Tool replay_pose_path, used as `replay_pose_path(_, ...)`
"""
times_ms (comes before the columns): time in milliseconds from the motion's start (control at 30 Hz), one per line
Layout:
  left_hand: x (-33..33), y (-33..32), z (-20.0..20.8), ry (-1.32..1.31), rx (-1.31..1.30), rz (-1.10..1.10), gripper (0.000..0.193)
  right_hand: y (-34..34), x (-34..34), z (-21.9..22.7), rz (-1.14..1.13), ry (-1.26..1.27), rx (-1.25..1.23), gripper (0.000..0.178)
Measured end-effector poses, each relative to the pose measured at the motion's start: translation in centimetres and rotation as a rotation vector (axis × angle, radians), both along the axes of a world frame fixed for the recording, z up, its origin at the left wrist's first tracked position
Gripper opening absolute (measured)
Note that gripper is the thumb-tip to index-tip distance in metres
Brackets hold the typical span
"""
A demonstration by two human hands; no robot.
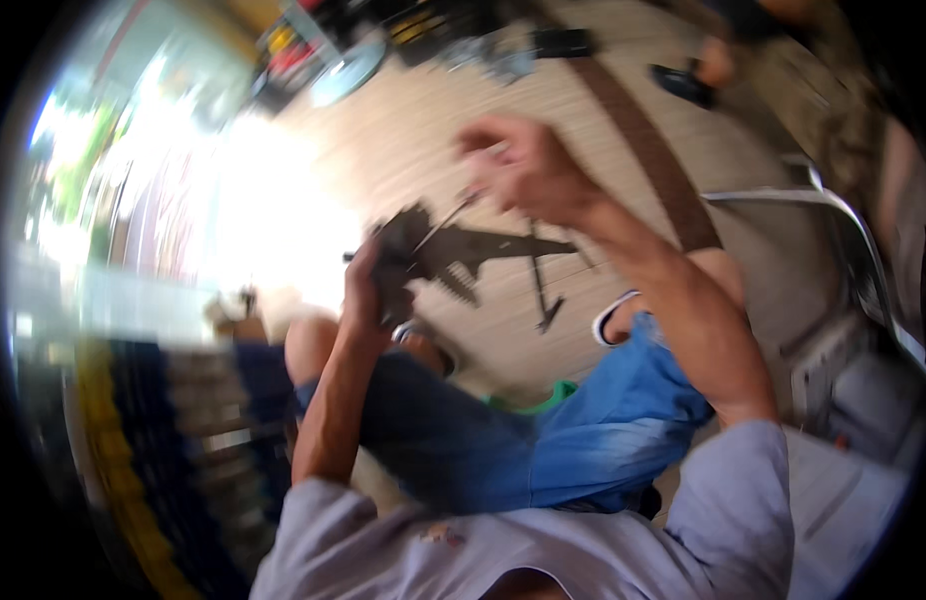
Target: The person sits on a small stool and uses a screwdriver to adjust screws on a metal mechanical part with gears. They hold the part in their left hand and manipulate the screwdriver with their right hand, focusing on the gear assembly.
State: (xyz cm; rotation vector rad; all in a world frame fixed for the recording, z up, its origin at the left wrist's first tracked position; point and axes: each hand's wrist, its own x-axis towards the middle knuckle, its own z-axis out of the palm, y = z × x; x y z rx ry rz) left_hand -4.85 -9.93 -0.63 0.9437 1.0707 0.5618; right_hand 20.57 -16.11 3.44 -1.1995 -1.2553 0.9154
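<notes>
Held up over the floor, in front of my knees, is a dark flat assembly (pixel 473 245) with toothed edges, a long tapering arm and a thin leg hanging from it. My left hand (pixel 366 285) is closed around its thick left end. Above the assembly my right hand (pixel 528 170) is closed on a thin-shafted tool (pixel 446 222), which looks like a screwdriver. The shaft slants down to the left, its end against or just over the thick part. Motion blur smears the right fingers, and the tool's handle is mostly hidden in them.
Something green (pixel 543 398) shows between my legs. A metal-framed chair (pixel 823 195) stands on the right, near another person's shoe (pixel 683 84). Clear plastic bags (pixel 503 62) and a round pale base (pixel 348 74) lie farther off. Stacked blue and yellow items (pixel 153 440) fill the lower left.
</notes>
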Motion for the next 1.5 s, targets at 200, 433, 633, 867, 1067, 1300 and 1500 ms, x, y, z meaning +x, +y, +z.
replay_pose_path(200,0.1,-0.3,0.9,-0.1,-0.028,0.015,0.057,-1.6,-1.0,3.1,-0.093,-0.095,-0.063,0.026)
replay_pose_path(433,-0.8,-0.2,0.2,-0.234,-0.043,0.018,0.061,-2.1,-0.9,1.3,-0.062,-0.204,0.164,0.027)
replay_pose_path(633,-0.8,-0.3,-0.8,-0.27,-0.031,0.05,0.062,-2.8,-2.0,0.7,-0.181,0.003,0.119,0.028)
replay_pose_path(867,-0.1,-0.5,0.1,-0.186,-0.018,0.021,0.065,-2.1,0.8,1.6,-0.08,-0.429,0.316,0.023)
replay_pose_path(1067,0.2,-0.4,0.1,-0.12,0.02,0.016,0.065,-2.4,-1.0,3.0,-0.186,-0.282,-0.009,0.024)
replay_pose_path(1300,-0.1,-0.4,0.0,-0.158,-0.027,0.035,0.064,-2.3,-0.2,2.3,-0.09,-0.114,0.133,0.022)
replay_pose_path(1500,-0.3,-0.6,0.2,-0.166,-0.013,0.014,0.064,-1.6,-1.6,1.7,-0.192,-0.223,0.328,0.026)
